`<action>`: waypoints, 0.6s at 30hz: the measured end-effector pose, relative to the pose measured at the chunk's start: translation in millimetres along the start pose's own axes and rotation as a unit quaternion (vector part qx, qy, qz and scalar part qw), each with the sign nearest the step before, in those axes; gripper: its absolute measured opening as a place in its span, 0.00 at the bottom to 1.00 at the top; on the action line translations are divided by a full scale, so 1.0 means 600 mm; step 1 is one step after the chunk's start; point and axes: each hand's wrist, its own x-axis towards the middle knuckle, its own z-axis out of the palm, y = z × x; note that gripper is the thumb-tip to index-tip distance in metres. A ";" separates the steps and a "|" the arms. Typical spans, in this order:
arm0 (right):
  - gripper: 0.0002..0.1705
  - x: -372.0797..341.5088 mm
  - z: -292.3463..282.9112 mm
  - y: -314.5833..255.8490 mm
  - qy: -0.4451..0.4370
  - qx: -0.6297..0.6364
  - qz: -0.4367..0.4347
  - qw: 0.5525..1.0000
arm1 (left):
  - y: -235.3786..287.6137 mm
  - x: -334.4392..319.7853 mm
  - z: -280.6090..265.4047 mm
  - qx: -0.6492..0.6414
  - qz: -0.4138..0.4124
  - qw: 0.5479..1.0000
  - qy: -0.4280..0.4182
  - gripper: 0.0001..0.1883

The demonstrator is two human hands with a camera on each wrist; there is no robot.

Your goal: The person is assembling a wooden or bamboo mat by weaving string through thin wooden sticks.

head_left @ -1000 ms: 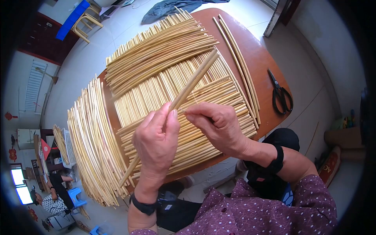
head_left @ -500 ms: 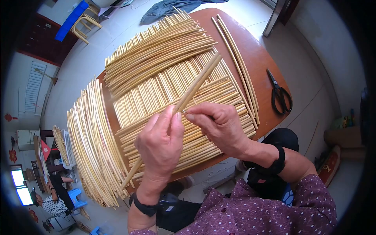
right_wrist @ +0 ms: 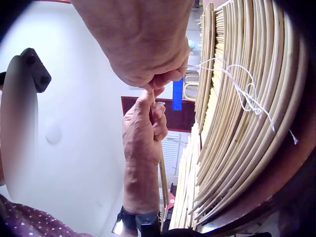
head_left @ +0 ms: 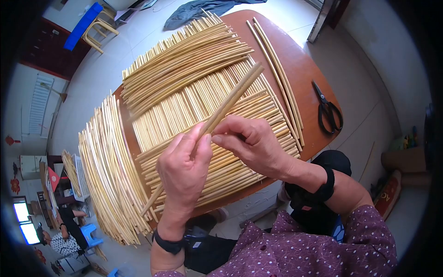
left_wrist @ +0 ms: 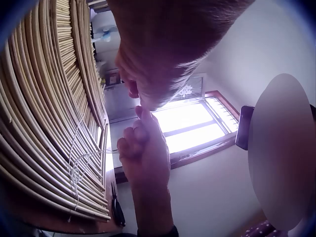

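My left hand (head_left: pixel 184 159) grips a slim pair of pale reed stalks (head_left: pixel 235 92) that slant up over the table, thumb and forefinger pinching them near the middle. Close against that thumb, my right hand (head_left: pixel 254 144) has its thumb and forefinger pinched together at the stalks. A thin white string (right_wrist: pixel 242 91) runs out of the right hand in the right wrist view and lies in loose loops over the laid stalks. The pinched end of the string is hidden by the fingers. Below both hands lies a row of thicker reed stalks (head_left: pixel 263 113).
Another bundle of stalks (head_left: pixel 184 60) lies across the far part of a bed of thin stalks. A large pile (head_left: pixel 108 171) sits at the left. Black scissors (head_left: pixel 328 113) and several long loose stalks (head_left: pixel 279 78) lie on the brown table (head_left: pixel 295 51) at the right.
The right hand has moved slightly up and left, so its fingertips now meet the left thumb at the stalks. The left hand still holds the pair, shifting only a little.
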 end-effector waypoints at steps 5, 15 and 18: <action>0.08 -0.003 0.004 -0.002 0.011 -0.018 -0.042 0.999 | -0.012 0.000 -0.004 0.077 0.062 0.995 0.015 0.14; 0.07 -0.015 0.007 -0.022 0.022 0.050 0.083 0.995 | -0.037 0.014 -0.037 -0.100 -0.132 0.984 0.073 0.17; 0.07 -0.013 0.008 -0.029 0.039 0.049 0.047 0.997 | -0.026 0.011 -0.035 -0.125 -0.118 0.984 0.055 0.17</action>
